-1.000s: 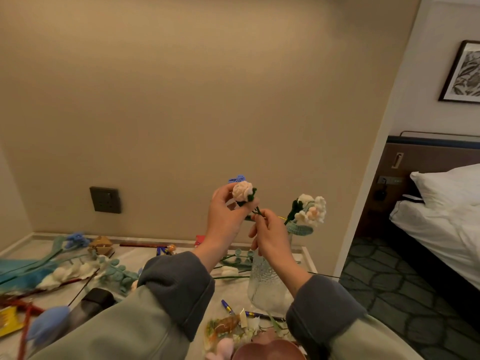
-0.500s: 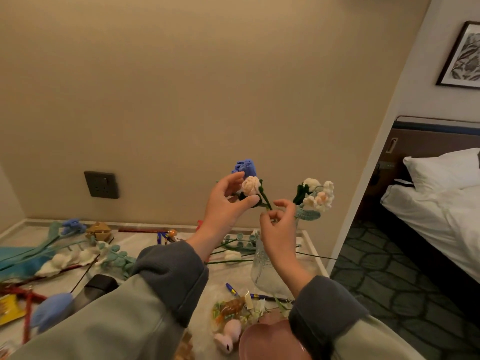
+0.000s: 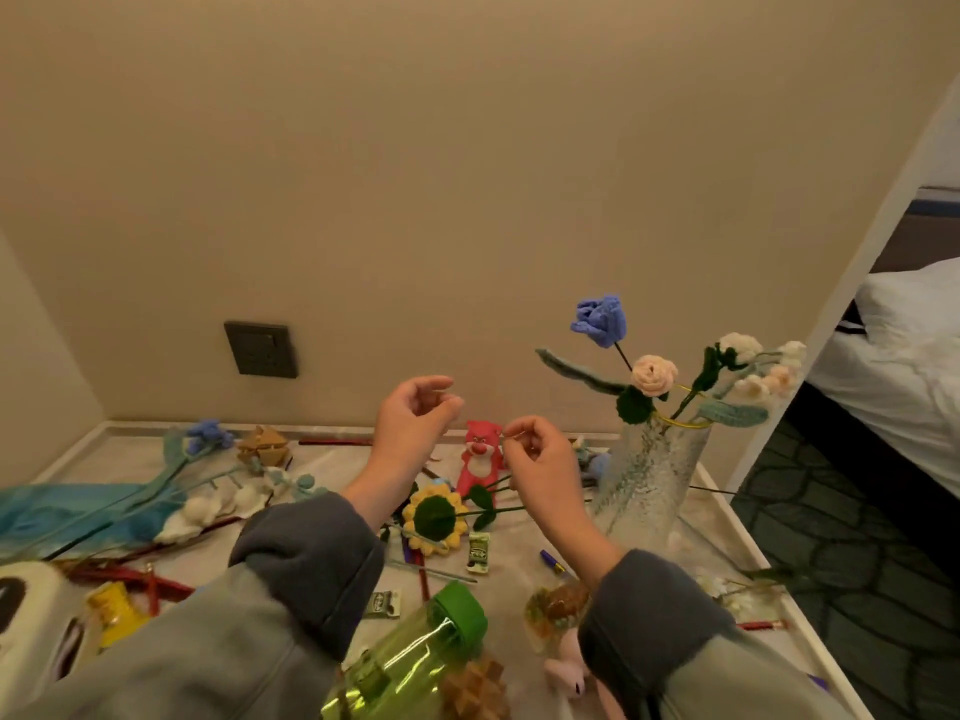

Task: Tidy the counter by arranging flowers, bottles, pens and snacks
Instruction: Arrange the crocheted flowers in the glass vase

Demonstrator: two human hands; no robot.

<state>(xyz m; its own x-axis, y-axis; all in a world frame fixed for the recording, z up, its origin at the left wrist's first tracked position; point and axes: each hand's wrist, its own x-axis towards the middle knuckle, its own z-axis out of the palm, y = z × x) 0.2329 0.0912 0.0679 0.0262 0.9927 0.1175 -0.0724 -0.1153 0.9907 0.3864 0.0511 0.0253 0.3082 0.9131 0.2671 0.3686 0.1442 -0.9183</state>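
Note:
A textured glass vase (image 3: 649,475) stands at the counter's right side. It holds a blue knitted rose (image 3: 600,314), a pale pink rose (image 3: 653,374) and a spray of white flowers (image 3: 753,366). My left hand (image 3: 415,423) hovers left of the vase with loosely curled fingers and holds nothing. My right hand (image 3: 535,452) hangs beside it, closer to the vase, thumb and forefinger near each other, with nothing visible between them. A knitted sunflower (image 3: 434,517) lies on the counter under my hands. A green bottle (image 3: 415,652) lies near me.
More knitted flowers (image 3: 208,506) lie at the left. A red bear toy (image 3: 480,454), snack packets (image 3: 478,550), a pen (image 3: 553,561), a wooden puzzle (image 3: 472,688) and a yellow packet (image 3: 114,610) are scattered about. The counter's right edge (image 3: 753,543) drops to carpet; a bed (image 3: 909,356) is beyond.
Both hands have let go of the blue and pink roses, which now stand in the vase. The hands have drawn back to the left, and my view has tipped down.

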